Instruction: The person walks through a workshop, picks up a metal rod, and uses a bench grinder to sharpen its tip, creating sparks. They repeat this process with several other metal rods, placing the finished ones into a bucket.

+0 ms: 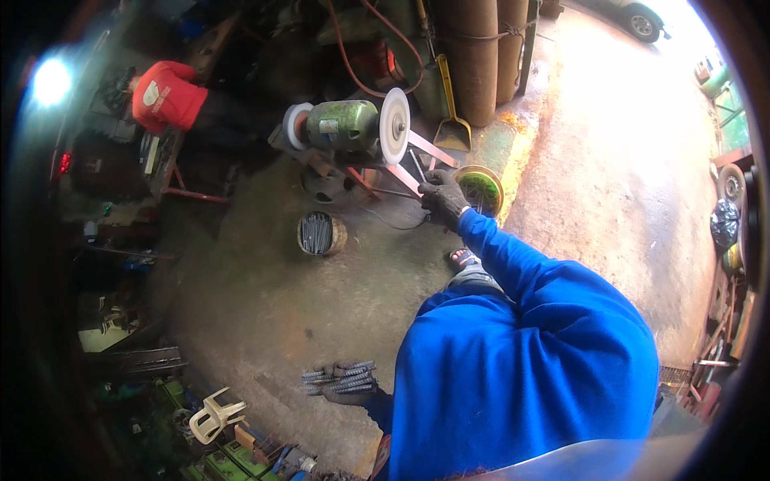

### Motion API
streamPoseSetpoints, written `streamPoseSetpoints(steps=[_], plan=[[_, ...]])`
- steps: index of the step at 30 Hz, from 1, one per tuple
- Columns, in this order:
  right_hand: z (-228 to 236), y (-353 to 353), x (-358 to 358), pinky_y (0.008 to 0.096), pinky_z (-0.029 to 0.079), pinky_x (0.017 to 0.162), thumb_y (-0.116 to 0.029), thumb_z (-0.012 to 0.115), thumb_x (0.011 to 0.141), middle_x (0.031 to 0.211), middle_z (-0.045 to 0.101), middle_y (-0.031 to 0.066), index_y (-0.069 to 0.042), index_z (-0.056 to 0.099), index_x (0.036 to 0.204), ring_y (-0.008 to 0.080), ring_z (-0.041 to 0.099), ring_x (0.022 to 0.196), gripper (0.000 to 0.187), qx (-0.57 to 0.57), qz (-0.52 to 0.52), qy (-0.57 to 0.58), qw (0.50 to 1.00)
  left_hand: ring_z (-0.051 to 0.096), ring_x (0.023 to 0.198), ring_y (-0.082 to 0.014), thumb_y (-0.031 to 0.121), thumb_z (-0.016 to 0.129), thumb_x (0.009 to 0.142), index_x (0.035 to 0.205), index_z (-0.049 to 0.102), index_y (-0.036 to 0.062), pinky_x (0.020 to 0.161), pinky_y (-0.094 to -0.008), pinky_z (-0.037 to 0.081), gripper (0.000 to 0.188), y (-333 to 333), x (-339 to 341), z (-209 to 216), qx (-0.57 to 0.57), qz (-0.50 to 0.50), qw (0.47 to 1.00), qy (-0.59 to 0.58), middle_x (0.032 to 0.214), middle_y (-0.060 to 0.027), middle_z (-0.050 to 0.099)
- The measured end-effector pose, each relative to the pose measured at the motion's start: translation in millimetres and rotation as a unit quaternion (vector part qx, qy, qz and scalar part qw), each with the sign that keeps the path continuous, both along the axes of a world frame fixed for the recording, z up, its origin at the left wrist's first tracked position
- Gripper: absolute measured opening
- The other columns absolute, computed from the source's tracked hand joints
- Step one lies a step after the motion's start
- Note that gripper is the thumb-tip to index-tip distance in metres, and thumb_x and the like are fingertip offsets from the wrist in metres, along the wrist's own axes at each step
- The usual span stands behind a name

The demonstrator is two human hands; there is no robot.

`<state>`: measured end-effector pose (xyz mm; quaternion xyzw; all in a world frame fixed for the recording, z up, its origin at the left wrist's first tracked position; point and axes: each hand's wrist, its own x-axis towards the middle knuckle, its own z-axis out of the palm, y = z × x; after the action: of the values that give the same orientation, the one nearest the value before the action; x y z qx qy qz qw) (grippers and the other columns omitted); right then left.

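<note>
My left hand (355,394), in a dark glove, is closed around several short ribbed steel bars (353,377), held low at my left side. Out in front, my gloved right hand (443,197) grips one short steel rod (417,165), its upper end pointing toward the grinder. That green bench grinder (345,126) has a pale wheel on each end, and the rod's tip is close to the right-hand wheel (395,127). Whether the tip touches the wheel I cannot tell. Beneath my right hand runs a reddish flat metal arm (403,178) of the stand.
A round container of steel rods (318,233) stands on the floor, left of centre. Beyond my right hand is a yellow-rimmed bucket (481,188), with a yellow dustpan (454,133) and tall cylinders (469,56) behind. A person in red (170,96) works at far left; a plastic chair (215,417) is lower left.
</note>
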<state>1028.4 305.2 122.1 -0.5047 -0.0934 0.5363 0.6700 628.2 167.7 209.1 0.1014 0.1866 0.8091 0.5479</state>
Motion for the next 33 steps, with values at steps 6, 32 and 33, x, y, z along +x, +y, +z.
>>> streamPoseSetpoints(steps=[6,32,33], plan=[[13.0,-43.3,-10.0,0.0277,0.049,0.057,-0.014,0.061,0.082,0.085,0.062,0.0069,-0.004,0.053,0.109,0.0148,0.057,0.066,0.03,0.004,-0.014,-0.03,0.999,0.05,0.066,-0.0139,0.022,0.055,0.087,0.128,0.048,0.0098,0.063,-0.0239,0.047,0.043,-4.5,-58.6,-50.5,-0.045,-0.061,0.996,-0.052,0.099,-0.0084,0.057],[-63.7,76.2,-8.4,0.0251,0.042,0.041,-0.012,0.047,0.092,0.073,0.056,0.0052,-0.007,0.049,0.105,0.0125,0.049,0.05,0.014,0.019,-0.04,0.4,0.915,0.053,0.069,-0.014,0.023,0.054,0.089,0.124,0.052,0.0096,0.069,-0.0284,0.05,0.038,34.9,31.2,24.1,-0.013,-0.015,0.992,0.124,0.086,-0.0066,0.054],[-54.3,80.0,-5.7,0.0255,0.042,0.041,-0.012,0.047,0.091,0.072,0.056,0.0055,-0.007,0.05,0.104,0.0128,0.049,0.05,0.014,0.017,-0.047,0.419,0.906,0.05,0.068,-0.0131,0.025,0.053,0.09,0.124,0.052,0.0099,0.067,-0.0273,0.049,0.037,37.5,25.6,21.6,-0.005,-0.024,0.991,0.129,0.086,-0.006,0.052]])
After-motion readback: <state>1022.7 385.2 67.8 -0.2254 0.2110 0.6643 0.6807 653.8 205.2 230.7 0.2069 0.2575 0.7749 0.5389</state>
